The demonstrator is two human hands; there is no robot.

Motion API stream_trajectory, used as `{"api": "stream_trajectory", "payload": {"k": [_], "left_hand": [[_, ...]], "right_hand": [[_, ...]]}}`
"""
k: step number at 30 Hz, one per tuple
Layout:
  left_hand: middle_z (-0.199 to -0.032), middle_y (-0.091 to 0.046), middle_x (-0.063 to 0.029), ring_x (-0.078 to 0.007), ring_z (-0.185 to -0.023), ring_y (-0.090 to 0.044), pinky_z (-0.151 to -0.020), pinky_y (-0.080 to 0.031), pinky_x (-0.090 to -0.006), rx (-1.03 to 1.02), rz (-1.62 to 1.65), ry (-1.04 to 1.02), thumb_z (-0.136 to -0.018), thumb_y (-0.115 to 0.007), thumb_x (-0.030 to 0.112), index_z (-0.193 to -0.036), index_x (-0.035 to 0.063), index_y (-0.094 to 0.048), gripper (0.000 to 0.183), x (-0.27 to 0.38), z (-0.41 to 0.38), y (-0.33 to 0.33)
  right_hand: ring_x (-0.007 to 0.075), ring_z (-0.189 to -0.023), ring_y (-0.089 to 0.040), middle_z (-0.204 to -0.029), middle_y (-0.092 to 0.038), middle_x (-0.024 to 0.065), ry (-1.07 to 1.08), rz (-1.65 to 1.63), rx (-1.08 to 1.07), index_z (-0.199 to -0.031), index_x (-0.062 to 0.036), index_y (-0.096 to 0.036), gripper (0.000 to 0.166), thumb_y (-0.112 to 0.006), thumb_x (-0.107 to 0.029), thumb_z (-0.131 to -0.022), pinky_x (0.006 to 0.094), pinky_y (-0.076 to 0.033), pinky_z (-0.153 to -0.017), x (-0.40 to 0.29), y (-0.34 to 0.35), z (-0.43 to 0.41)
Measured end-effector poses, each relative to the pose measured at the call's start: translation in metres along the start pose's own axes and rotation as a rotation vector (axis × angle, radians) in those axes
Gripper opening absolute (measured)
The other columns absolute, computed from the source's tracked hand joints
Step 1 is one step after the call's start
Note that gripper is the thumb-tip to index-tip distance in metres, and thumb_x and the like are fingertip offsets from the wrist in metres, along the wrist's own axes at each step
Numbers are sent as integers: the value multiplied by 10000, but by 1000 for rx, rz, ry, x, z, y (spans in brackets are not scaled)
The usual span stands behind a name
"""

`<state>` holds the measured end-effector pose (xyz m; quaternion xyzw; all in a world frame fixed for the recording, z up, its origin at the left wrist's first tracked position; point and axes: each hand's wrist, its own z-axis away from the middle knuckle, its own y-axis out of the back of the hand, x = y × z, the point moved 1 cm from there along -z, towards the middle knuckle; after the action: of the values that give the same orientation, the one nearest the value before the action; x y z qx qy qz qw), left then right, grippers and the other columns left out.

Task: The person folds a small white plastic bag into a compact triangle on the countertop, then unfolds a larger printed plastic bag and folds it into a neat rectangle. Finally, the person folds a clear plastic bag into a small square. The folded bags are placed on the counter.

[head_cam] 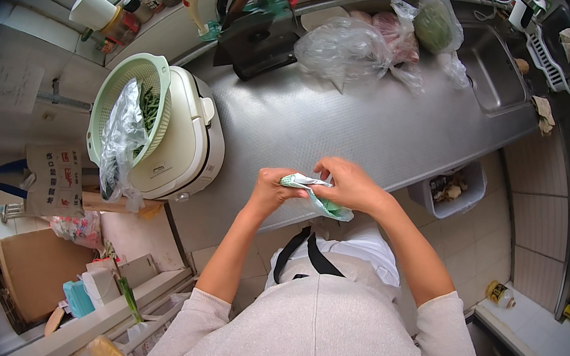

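Note:
My left hand point(275, 187) grips the left end of a green-and-white packet or folded cloth point(333, 208); the picture does not settle which. It is held in front of my waist, near the front edge of the steel countertop point(315, 122). On its right side, my right hand point(348, 182) has its thumb on the upper edge, with the index finger curled above. A white fold stands up between the two hands. What lies under my fingers is hidden.
Left, a green colander point(163, 104) with green beans point(149, 108) and a plastic bag point(126, 132) rests on a white rice cooker point(177, 162). A knife block point(255, 41) and bagged food point(348, 49) line the back. A sink point(491, 71) is right; a waste bin point(450, 202) stands below.

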<state>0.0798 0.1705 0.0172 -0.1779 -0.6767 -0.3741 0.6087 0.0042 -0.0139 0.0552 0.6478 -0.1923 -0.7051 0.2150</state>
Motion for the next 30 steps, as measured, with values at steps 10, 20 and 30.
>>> {"api": "stream_trajectory", "payload": {"k": [10, 20, 30], "left_hand": [[-659, -635, -54, -101, -588, -540, -540, -429, -265, 72, 39, -20, -781, -769, 263, -846, 10, -721, 266, 1, -3, -8], [-590, -525, -25, -90, -557, -427, -499, -356, -279, 63, -48, -69, -853, -708, 328, -820, -26, -691, 356, -11, -1, -2], [-589, -414, 60, -48, -588, -369, -499, -298, -252, 254, 114, 125, -902, -657, 389, -702, -8, -594, 449, -36, 4, 2]], "right_hand": [[330, -676, -642, -706, -642, 163, 94, 382, -21, -851, -50, -632, 198, -662, -241, -810, 432, -482, -591, 18, -24, 8], [315, -564, -615, -666, -644, 141, -91, 76, -229, -773, -63, -643, 188, -638, -247, -812, 418, -481, -518, 27, -9, 18], [179, -668, -667, -796, -694, 76, -428, -406, -337, -926, -69, -673, 300, -567, -349, -937, 316, -520, -583, 32, -13, 15]]}}
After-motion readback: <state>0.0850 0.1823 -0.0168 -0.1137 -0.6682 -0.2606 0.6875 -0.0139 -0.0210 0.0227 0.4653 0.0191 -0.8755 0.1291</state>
